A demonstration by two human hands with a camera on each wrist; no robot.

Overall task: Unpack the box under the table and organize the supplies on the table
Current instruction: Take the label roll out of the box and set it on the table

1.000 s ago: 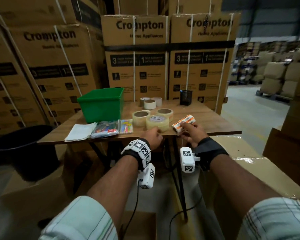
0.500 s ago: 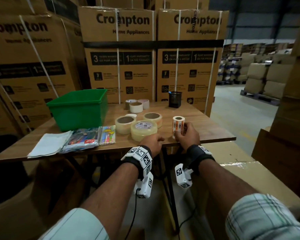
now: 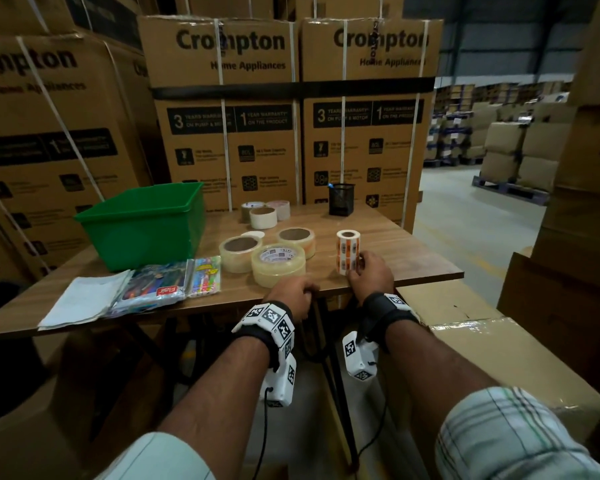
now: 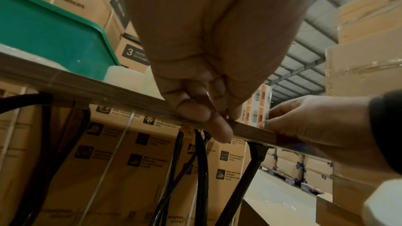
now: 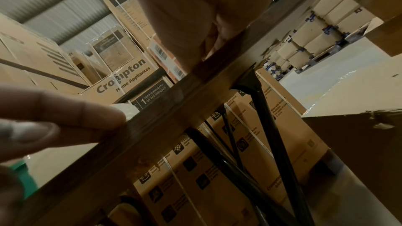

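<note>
A white and orange label roll (image 3: 347, 249) stands upright on the wooden table (image 3: 402, 247) near its front edge. My right hand (image 3: 369, 271) grips the roll's lower part from the near side, fingers curled round it. The left wrist view shows the label roll (image 4: 257, 107) on the table edge with the right hand (image 4: 304, 123) against it. My left hand (image 3: 293, 292) rests on the front edge beside a big clear tape roll (image 3: 278, 265), fingers curled, holding nothing. Close up, the left hand (image 4: 208, 116) has thumb and fingertips pressed together at the table edge (image 4: 108, 90).
Two more tape rolls (image 3: 239, 254) and small rolls (image 3: 263, 216) lie mid-table. A green bin (image 3: 142, 223) stands at the left, a black mesh cup (image 3: 341, 199) at the back. Pen packs (image 3: 156, 285) and white sheets (image 3: 84, 299) lie front left. A taped carton (image 3: 482, 341) sits low right.
The label roll, held tilted above the front edge a second ago, now stands upright on the table with my right hand still round it. My left hand stays at the edge.
</note>
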